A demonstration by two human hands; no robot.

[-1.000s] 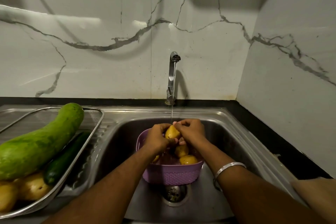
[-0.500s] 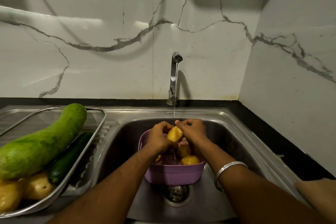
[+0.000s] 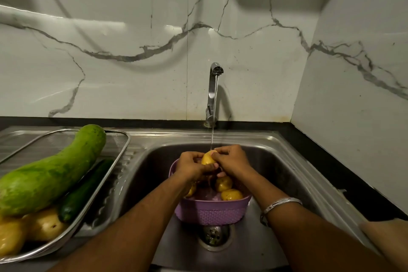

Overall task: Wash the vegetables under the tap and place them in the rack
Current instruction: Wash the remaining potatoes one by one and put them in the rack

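A yellow potato (image 3: 208, 158) is sitting under the thin stream of water (image 3: 213, 132) falling from the tap (image 3: 212, 95), its long axis running roughly upright with the upper end tipped toward the back wall and just meeting the stream. Both hands are gripping it: the left hand (image 3: 191, 166) is curling round its left side with the thumb over the front, and the right hand (image 3: 231, 160) is pinching its top and right side with bent fingers. A silver bangle (image 3: 279, 204) is circling the right wrist.

Directly below the hands a purple basket (image 3: 212, 211) is standing in the sink (image 3: 287, 172), holding at least 3 more potatoes (image 3: 231, 195), 1 of them partly hidden by the left forearm. The basket is covering part of the drain (image 3: 213, 235), whose strainer is showing just in front of it.

On the drainboard to the left a wire-mesh rack (image 3: 119, 154) is holding a big pale green gourd (image 3: 50, 174) lying diagonally with its narrow end toward the back, a dark cucumber (image 3: 84, 192) beside it along the same line, and 2 potatoes (image 3: 44, 225) at the near end. The rack's right rim is lying close to the sink's left edge; the basin is showing bare steel to the right of the basket
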